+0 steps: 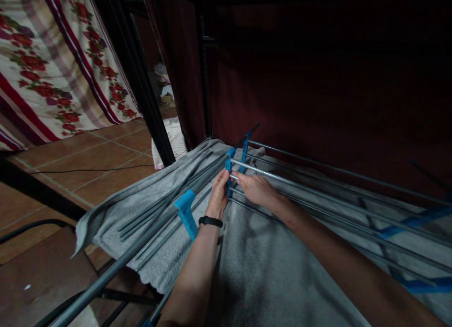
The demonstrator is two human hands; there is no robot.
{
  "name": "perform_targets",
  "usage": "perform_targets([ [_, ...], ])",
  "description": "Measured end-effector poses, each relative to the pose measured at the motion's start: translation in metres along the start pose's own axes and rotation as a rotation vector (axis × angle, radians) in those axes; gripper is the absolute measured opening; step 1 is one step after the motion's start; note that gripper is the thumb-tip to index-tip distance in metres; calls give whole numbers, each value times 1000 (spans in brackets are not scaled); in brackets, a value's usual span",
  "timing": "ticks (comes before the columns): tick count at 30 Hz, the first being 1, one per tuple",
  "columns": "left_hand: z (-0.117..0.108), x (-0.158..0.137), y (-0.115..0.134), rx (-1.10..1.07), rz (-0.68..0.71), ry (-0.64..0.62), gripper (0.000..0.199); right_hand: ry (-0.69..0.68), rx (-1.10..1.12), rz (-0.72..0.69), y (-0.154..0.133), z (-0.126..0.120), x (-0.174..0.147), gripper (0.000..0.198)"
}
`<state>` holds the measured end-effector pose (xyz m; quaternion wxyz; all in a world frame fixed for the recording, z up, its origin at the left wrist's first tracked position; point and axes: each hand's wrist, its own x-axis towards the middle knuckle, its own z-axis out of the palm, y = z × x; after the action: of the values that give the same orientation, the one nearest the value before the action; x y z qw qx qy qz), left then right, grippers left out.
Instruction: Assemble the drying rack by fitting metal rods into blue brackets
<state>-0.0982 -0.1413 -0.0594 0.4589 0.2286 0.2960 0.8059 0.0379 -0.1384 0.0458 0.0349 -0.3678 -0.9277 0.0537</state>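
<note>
My left hand [219, 190], with a black band at the wrist, is closed round a blue plastic bracket [228, 165] of a metal rod rack. Just to its right, my right hand [254, 187] pinches a thin metal rod [234, 177] where its end meets that bracket. Long grey rods [300, 182] run from the bracket toward the right. Behind it stands a second blue bracket [244, 153]. A third blue bracket [187, 214] sits on a thick grey tube [141, 244] left of my left forearm. My fingertips partly hide the rod's end.
A grey blanket [268, 261] lies under the rack, with several loose rods [158, 202] on its left part. Black bed-frame posts [141, 82] rise at the left. A brown chair [42, 275] stands lower left on the tiled floor [106, 148]. Dark red cloth [300, 96] hangs behind.
</note>
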Motion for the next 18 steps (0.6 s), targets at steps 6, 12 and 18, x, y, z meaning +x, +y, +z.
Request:
perform_targets([
  [6, -3, 3, -2, -32, 3, 19, 21, 47, -37, 63, -16, 6, 9, 42],
  [12, -5, 7, -4, -59, 22, 15, 21, 27, -11, 53, -10, -2, 14, 39],
  [18, -5, 7, -4, -28, 9, 14, 20, -14, 88, 26, -6, -9, 17, 39],
])
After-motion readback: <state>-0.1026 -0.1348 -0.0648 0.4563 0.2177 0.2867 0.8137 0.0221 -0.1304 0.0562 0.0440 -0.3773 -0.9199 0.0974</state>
